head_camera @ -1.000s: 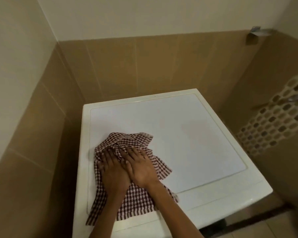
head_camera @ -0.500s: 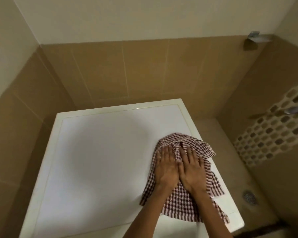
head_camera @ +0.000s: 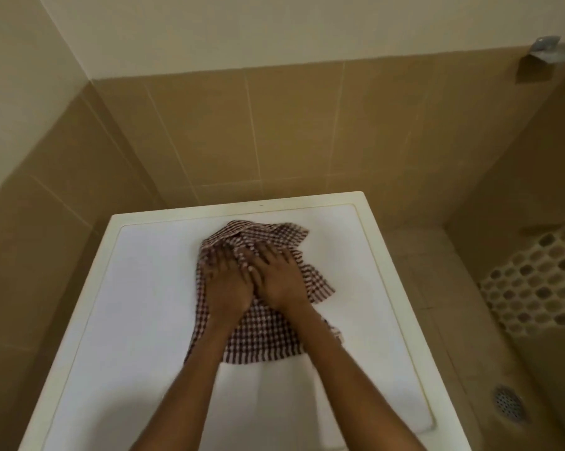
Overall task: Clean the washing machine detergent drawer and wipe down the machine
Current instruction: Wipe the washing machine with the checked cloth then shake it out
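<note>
both hands [head_camera: 255, 281] flat on checked cloth [head_camera: 261, 333], machine top [head_camera: 138, 320].

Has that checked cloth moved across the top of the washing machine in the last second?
Yes. The checked cloth was near the washing machine lid's front-left, then its right edge; now it lies mid-width, close to the back edge.

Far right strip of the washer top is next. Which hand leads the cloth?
Probably right: the right hand lies flat on the cloth, nearer the washer top's right edge; the left hand sits beside it.
</note>
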